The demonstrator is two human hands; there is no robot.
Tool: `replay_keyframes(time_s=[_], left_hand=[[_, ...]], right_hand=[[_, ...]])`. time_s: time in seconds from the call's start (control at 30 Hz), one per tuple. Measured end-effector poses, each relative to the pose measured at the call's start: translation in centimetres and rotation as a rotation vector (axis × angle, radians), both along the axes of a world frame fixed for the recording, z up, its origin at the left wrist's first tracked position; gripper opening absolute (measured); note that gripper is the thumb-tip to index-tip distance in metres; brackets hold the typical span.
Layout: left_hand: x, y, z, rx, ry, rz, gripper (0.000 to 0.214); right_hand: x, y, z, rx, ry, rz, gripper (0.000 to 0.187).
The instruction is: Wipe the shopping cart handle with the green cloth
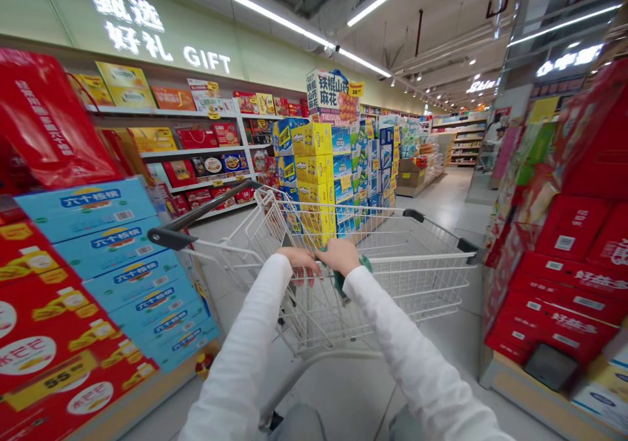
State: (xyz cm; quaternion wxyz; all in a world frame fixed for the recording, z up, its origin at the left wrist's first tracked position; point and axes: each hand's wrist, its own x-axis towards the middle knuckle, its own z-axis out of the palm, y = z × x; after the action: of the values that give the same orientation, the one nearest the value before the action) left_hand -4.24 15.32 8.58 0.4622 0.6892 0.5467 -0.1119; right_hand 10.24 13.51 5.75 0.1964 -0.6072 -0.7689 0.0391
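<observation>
A white wire shopping cart (392, 231) stands sideways in front of me, its dark handle (201, 209) toward the left. My right hand (339, 256) is closed on a dark green cloth (338, 282) at the cart's near top rail; part of the cloth hangs down the wire side. Beside it, my left hand (299, 261) rests over the same rail with its fingers stretched downward and somewhat apart. Nothing shows in the left hand. Both arms reach forward in white sleeves, and my knees show at the bottom.
Blue cartons (152, 264) and red cartons (49, 336) are stacked close on the left. More red boxes (564, 277) stand on the right. Beyond the cart rises a stack of yellow boxes (314, 173). Gift shelves (196, 153) line the left wall, and an aisle (451, 186) runs back.
</observation>
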Motion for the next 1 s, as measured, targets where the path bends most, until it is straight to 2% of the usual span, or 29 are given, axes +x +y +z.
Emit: replay_keyframes(time_s=[0.07, 0.13, 0.23, 0.37, 0.43, 0.53, 0.6, 0.7, 0.77, 0.83, 0.9, 1.0], left_hand=[[0.0, 0.1, -0.1, 0.002, -0.014, 0.011, 0.035], [-0.1, 0.1, -0.2, 0.003, -0.028, 0.019, 0.033], [-0.1, 0.2, -0.2, 0.004, -0.027, 0.018, 0.033], [-0.2, 0.1, 0.0, 0.002, -0.027, -0.001, 0.037], [-0.2, 0.0, 0.1, 0.009, -0.032, 0.005, 0.039], [-0.2, -0.2, 0.2, 0.018, -0.030, 0.019, 0.039], [-0.3, -0.2, 0.3, 0.016, -0.028, 0.014, 0.039], [-0.3, -0.2, 0.3, 0.017, -0.029, 0.007, 0.039], [-0.4, -0.2, 0.2, 0.015, -0.031, 0.013, 0.038], [-0.6, -0.1, 0.2, 0.012, -0.034, 0.023, 0.038], [-0.6, 0.0, 0.1, 0.007, -0.036, 0.030, 0.040], [-0.6, 0.0, 0.1, 0.009, -0.032, 0.028, 0.042]], right_hand=[[-0.4, -1.3, -1.4, 0.205, 0.057, -0.073, 0.045], [-0.6, -2.1, -2.2, 0.314, 0.084, -0.092, 0.045], [-0.3, -1.6, -1.8, 0.227, 0.052, -0.080, 0.043], [0.8, -0.4, -0.4, 0.047, -0.014, 0.031, 0.041], [1.3, -0.5, -0.5, 0.105, -0.003, 0.034, 0.042], [1.8, -0.9, -1.1, 0.247, 0.034, -0.036, 0.042], [2.0, -0.6, -1.1, 0.196, 0.037, -0.058, 0.041], [2.8, 0.2, -0.8, 0.042, 0.021, -0.002, 0.039], [3.8, 0.5, -1.0, 0.076, 0.024, 0.007, 0.041], [5.1, 0.5, -1.8, 0.206, 0.039, -0.050, 0.042], [6.4, 0.5, -2.4, 0.266, 0.044, -0.109, 0.042], [7.6, 1.1, -2.4, 0.128, 0.022, -0.114, 0.041]])
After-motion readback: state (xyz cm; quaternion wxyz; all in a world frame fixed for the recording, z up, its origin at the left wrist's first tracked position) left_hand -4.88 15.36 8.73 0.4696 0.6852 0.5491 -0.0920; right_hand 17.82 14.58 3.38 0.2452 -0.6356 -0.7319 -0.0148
